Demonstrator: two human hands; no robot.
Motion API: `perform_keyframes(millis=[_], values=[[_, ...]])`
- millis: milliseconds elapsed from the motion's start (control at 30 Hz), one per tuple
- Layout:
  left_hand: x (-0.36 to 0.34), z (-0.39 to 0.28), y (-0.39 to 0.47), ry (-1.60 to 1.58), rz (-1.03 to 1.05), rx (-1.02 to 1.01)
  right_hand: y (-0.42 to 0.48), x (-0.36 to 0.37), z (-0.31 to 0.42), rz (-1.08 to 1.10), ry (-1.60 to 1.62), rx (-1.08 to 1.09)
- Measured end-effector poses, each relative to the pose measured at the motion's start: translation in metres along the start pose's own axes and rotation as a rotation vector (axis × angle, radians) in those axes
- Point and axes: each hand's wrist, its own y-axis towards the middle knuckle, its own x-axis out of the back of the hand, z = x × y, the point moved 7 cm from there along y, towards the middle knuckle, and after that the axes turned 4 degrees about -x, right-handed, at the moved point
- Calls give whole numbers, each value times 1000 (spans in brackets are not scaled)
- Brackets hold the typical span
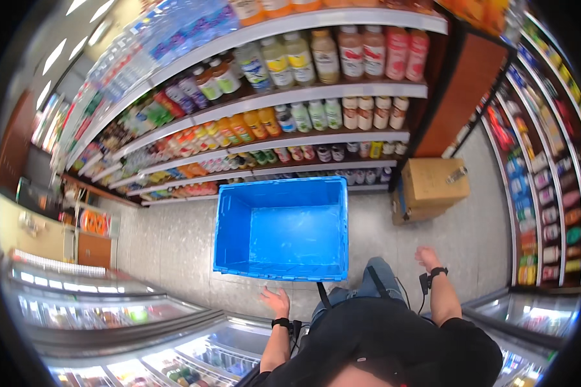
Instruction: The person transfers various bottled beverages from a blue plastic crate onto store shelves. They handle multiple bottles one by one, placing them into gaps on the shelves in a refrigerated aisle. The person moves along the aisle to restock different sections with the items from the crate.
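A blue plastic tote [295, 237] lies before me with its opening facing up and nothing visible inside. My left hand [277, 301] is just below the tote's near rim, apart from it, fingers spread and holding nothing. Off to the right of my legs hangs my right hand [428, 257], away from the tote. Its fingers look loosely curled, and no object shows in it. Each wrist wears a black strap with a cable.
Shelves of bottled drinks [319, 116] rise beyond the tote. A cardboard box [435, 181] stands on the tiled floor [174, 242] at the right. Glass-topped freezers [184, 358] line the near side. More stocked shelves [547, 193] are at far right, and a counter [34, 237] at left.
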Motion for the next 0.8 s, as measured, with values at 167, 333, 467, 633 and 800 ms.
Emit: perform_keyframes(millis=[167,333,467,633,800], values=[[-49,0,-27,-370,164,265,83,-19,51,162,-225,195],[-123,-1,-49,-496,128,393,116,-40,174,281,-628,363],[-135,-42,-80,-609,131,503,133,-66,256,257,-545,344],[-99,-119,-80,-433,48,467,186,-119,329,303,-686,664],[-108,-115,-95,-387,93,461,139,-209,335,384,-922,774]])
